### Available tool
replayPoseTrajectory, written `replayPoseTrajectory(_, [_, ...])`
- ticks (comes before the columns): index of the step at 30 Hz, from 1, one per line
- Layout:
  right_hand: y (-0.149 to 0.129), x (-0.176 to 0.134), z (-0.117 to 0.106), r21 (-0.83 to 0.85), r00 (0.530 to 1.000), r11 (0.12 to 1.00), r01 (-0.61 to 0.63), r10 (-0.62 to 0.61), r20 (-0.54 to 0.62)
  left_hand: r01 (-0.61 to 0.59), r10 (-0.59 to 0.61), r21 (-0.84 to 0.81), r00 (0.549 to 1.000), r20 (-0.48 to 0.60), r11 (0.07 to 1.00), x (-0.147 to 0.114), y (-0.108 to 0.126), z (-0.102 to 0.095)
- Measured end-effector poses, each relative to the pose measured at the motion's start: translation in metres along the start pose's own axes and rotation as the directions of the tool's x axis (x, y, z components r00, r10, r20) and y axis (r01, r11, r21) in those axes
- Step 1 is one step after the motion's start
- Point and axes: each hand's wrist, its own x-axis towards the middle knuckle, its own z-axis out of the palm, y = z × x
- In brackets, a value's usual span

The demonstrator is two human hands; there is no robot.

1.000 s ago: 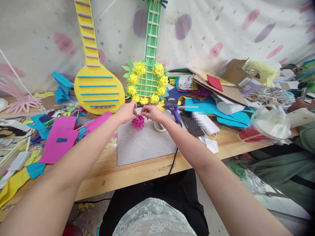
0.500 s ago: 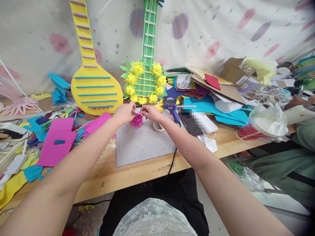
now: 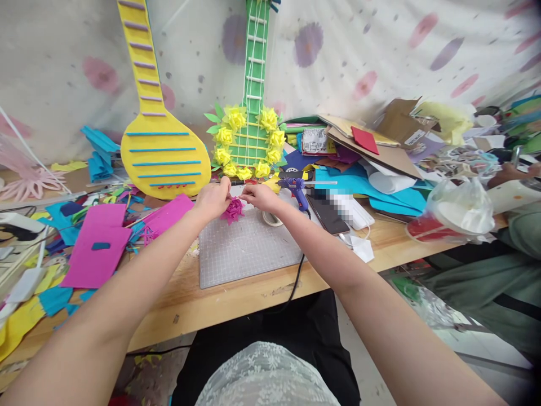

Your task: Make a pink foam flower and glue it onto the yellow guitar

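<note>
A magenta paper flower (image 3: 234, 210) with layered, fringed petals is held over the grey cutting mat (image 3: 249, 254). My left hand (image 3: 214, 198) grips it from the left, fingers closed at its upper edge. My right hand (image 3: 260, 197) is just right of the flower, thumb and fingertips pinched together; whether anything small is between them is hidden. A roll of tape (image 3: 271, 219) lies partly under my right wrist. Beyond the right hand rests a purple glue gun (image 3: 299, 194), its cord running down off the table edge.
Behind stand a yellow lute-shaped cutout (image 3: 164, 152) and a green one (image 3: 255, 84) ringed with yellow paper flowers. Magenta sheets (image 3: 101, 242) and scraps cover the left side. At right lie a phone (image 3: 327, 211), stacked cardboard (image 3: 380, 152) and a bagged red cup (image 3: 448, 217); another person's arm shows.
My right fingertips have moved slightly right, away from the flower. The flower has shifted a little left with my left hand.
</note>
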Motion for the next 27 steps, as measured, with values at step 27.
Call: replayPoseTrajectory(27, [-0.006, 0.004, 0.012, -0.065, 0.999, 0.997, -0.047, 0.045, -0.028, 0.056, -0.05, -0.183, 0.998, 0.039, 0.981, 0.001, -0.006, -0.006])
